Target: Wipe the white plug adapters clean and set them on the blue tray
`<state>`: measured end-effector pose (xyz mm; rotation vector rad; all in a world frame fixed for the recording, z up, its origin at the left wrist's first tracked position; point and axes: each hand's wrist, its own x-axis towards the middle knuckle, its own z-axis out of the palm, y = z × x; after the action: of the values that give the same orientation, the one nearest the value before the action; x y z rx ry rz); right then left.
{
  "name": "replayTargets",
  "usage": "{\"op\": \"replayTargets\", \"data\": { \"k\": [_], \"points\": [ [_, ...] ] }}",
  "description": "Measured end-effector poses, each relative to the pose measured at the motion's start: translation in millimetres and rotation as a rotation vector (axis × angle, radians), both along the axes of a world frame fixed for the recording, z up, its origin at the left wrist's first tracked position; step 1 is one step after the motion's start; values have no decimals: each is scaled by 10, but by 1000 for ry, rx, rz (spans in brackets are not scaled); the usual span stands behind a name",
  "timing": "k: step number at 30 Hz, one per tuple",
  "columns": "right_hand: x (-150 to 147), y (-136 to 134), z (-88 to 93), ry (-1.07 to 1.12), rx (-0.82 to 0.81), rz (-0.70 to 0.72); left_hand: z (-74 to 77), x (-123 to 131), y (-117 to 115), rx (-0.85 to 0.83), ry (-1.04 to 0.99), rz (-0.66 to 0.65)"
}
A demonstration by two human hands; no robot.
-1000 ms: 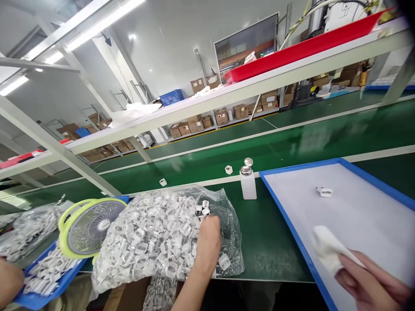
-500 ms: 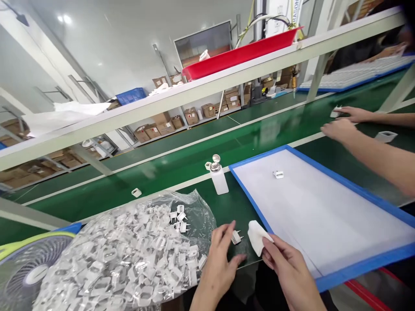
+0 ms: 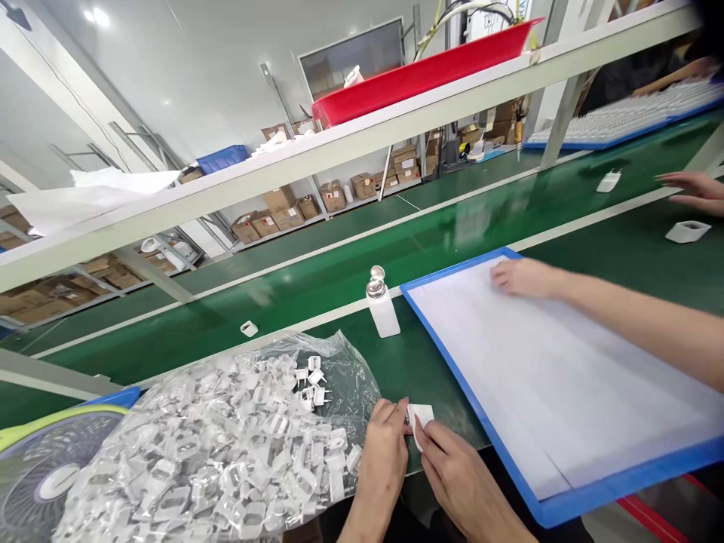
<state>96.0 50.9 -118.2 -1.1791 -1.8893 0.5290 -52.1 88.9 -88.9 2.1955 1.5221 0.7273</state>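
Room: a pale grey wall (image 3: 197,68) and brown cardboard boxes (image 3: 277,216) lie beyond a long white shelf (image 3: 356,143), which keeps a long red plastic tray (image 3: 424,75) above the work.
Bench: smooth dark green top (image 3: 446,385), with a glossy brighter green strip (image 3: 311,283) along its far side.
Blue-rimmed tray: rectangular, white-lined (image 3: 627,484), on the right; a co-worker's hand (image 3: 523,277) reaches over its far part.
Clear plastic bag: heaped with white plastic pieces, its loose edge (image 3: 355,377) beside the left hand (image 3: 386,430), presumably for easy reach.
Hands: left fingers closed in a pinch; right hand (image 3: 452,460) closed on the cloth, thumb and fingers together.
White square-sided bottle: upright (image 3: 383,311) between bag and tray, metal lid raised, probably for ready access.
Folded white cloth: pressed (image 3: 423,413) against the part, seemingly for wiping.
Small white plug part: mostly hidden (image 3: 407,419) between both hands, apparently steadied by the left.
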Motion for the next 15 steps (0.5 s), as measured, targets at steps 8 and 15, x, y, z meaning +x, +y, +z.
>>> {"op": "replayTargets", "data": {
  "k": [8,15],
  "points": [
    [-12,111,128,-88,43,-49,31,-5,10,53,8,-30],
    [-43,-53,24,-145,122,-77,-11,-9,7,64,-5,-13]
  ]
}}
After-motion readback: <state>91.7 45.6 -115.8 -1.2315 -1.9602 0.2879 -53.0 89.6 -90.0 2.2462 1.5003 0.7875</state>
